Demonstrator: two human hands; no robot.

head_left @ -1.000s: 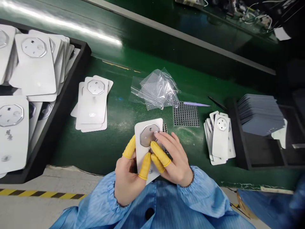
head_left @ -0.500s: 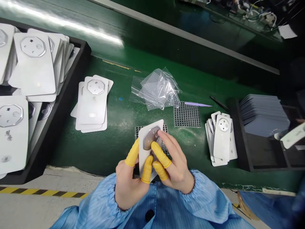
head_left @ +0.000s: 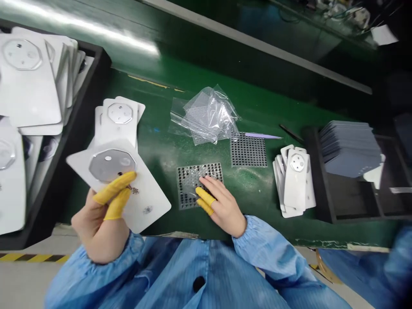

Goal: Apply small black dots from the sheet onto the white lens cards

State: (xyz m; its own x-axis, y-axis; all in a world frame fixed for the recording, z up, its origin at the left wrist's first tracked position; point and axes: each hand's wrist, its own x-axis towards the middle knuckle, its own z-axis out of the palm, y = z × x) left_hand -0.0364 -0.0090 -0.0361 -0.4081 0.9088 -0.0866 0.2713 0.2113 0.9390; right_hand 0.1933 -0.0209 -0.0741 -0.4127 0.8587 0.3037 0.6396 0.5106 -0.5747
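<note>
My left hand (head_left: 103, 223) is closed on a white panel (head_left: 146, 189) with rounded corners and a silver octagonal inset, held tilted above the bench's left part. Yellow finger cots cover its thumb and a finger. The panel partly hides a small stack of similar panels (head_left: 119, 128) behind it. My right hand (head_left: 222, 206), also in yellow cots, has its fingers stretched out over a clear sheet of small black dots (head_left: 185, 195). Its fingertips are at the sheet's middle, where several dots are gone. I cannot make out anything between them.
A black tray (head_left: 93, 81) of white panels stands at left. Behind the sheet lie crumpled clear bags (head_left: 209, 116), a second dotted sheet (head_left: 247, 152) and purple tweezers (head_left: 262, 136). On the right are smaller white panels (head_left: 294, 189) and a black tray (head_left: 350, 206) with grey plates (head_left: 350, 150).
My left hand has carried the panel left, away from my body's middle. My right hand has let go of the panel and come down onto the dotted sheet. The co-worker's hand at right is gone.
</note>
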